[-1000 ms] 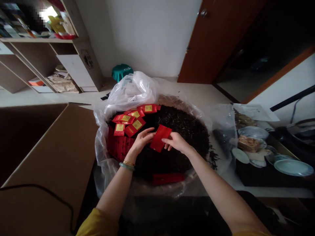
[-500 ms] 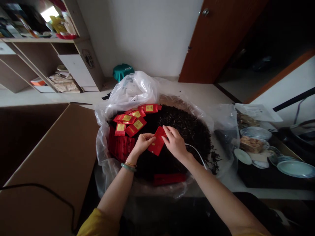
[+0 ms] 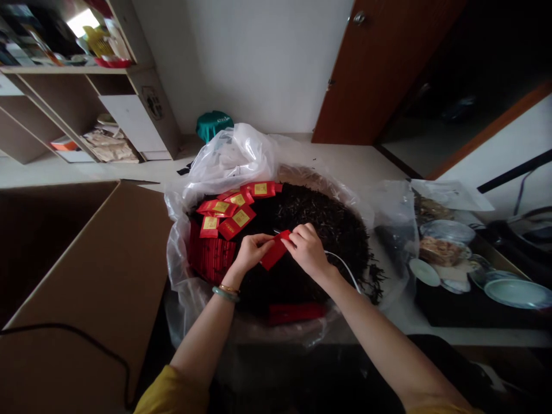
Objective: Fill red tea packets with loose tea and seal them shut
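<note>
Both my hands hold one small red packet over a heap of dark loose tea leaves in a plastic-lined round basket. My left hand pinches the packet's left side. My right hand pinches its upper right end, fingers bent close together. Several red packets with gold labels lie at the heap's far left, above a row of stacked red packets. Another red packet lies at the basket's near edge.
An open cardboard box stands to the left with a black cable across it. Bowls and plates sit on the right. A crumpled clear plastic bag rises behind the basket. Shelves and a brown door stand behind.
The packet has tilted and now shows narrower, nearer edge-on. My right hand moved from its lower right up to its top end, and both hands have closed in on it.
</note>
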### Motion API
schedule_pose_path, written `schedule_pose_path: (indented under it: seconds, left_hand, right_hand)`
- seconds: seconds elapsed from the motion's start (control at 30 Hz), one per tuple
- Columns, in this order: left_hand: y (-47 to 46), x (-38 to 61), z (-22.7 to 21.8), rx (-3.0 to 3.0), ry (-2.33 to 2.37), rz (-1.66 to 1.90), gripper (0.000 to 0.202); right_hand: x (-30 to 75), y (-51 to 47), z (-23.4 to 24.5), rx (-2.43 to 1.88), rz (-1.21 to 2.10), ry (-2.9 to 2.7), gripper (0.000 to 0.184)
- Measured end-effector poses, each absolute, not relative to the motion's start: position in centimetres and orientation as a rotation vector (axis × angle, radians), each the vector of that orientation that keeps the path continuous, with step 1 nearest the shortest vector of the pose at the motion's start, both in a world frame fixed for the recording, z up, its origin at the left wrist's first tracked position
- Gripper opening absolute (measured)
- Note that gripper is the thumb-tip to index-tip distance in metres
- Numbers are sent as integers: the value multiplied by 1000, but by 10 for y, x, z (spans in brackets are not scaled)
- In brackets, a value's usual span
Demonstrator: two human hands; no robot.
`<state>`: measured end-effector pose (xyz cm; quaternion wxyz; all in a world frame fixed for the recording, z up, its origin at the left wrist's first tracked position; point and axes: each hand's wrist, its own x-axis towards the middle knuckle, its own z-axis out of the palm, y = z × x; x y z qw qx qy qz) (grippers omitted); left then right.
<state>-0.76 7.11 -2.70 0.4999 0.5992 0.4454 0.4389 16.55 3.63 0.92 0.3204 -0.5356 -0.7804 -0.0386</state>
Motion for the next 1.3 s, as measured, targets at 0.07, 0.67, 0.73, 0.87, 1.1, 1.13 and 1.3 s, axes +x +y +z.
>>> schedule_pose_path:
  seconds: [0.07, 0.67, 0.73, 0.87, 1.1, 1.13, 1.3]
  left_hand:
    - [71, -8, -28, 1542, 1091, 1076, 20]
    - [60, -6, -22, 2406, 1211, 1131, 61]
    - [61, -5, -26, 2459, 1210, 1096, 55]
    - [64, -4, -33, 2491, 1177, 1153, 50]
    - [63, -5, -28, 2545, 1173, 1100, 56]
    - [62, -5, -26, 2552, 1205, 1076, 58]
    - [57, -2, -23, 2619, 1300, 929, 60]
  right_hand:
    - [164, 36, 12, -1400, -36, -2095, 26]
    - [168, 49, -6, -1467, 865, -1629, 20]
    - [169, 48, -4, -1395, 969, -1607, 22]
    - [169, 45, 0, -1141, 1347, -1469, 30]
    - [166, 47, -8, -1077, 1576, -1173, 41]
    - [167, 47, -9, -1084, 1589, -1170, 44]
    - [169, 45, 1, -1121, 1604, -1369, 63]
